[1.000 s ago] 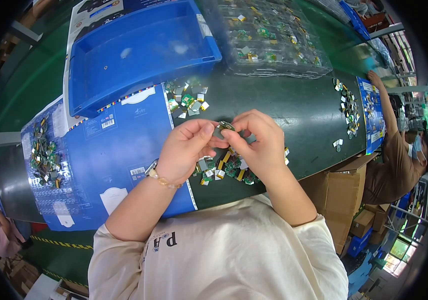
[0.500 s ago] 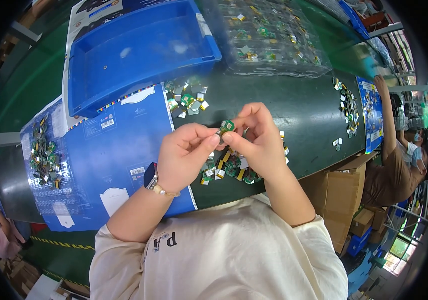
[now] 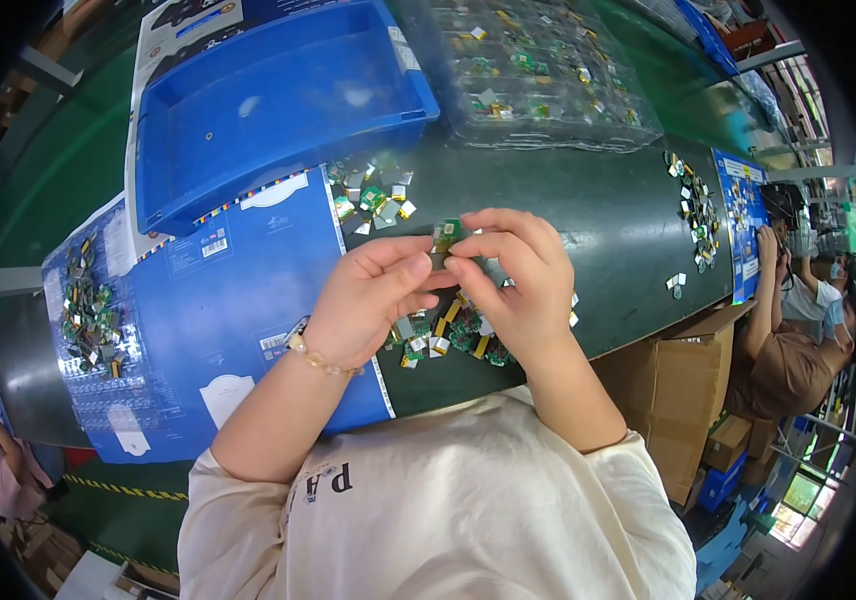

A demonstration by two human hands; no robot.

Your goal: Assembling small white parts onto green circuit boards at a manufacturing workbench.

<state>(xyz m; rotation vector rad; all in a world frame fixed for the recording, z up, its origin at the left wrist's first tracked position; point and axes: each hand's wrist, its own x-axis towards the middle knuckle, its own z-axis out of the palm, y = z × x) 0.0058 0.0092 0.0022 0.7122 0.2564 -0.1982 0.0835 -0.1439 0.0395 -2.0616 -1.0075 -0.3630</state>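
Note:
A small green circuit board [image 3: 447, 233] is pinched between my two hands over the dark green table. My left hand [image 3: 376, 292] grips its left side with thumb and fingers, and a watch and a beaded bracelet sit on that wrist. The fingers of my right hand [image 3: 514, 274] close on its right side. Just below my hands lies a pile of loose boards [image 3: 464, 332] with silver and yellow parts, partly hidden by my hands. Beyond them is a smaller heap of boards [image 3: 380, 200].
An open blue plastic bin [image 3: 283, 160] stands at the far left on blue printed sheets [image 3: 218, 310]. A clear tray [image 3: 98, 390] with boards lies left; stacked clear trays [image 3: 548, 125] of boards stand far. More boards [image 3: 696, 215] lie right, near a cardboard box [image 3: 683, 400] and a co-worker [image 3: 798, 340].
The board has been turned more upright and sits slightly higher in my fingers. My left wrist has rolled, hiding most of the watch. The co-worker at right has lowered an arm.

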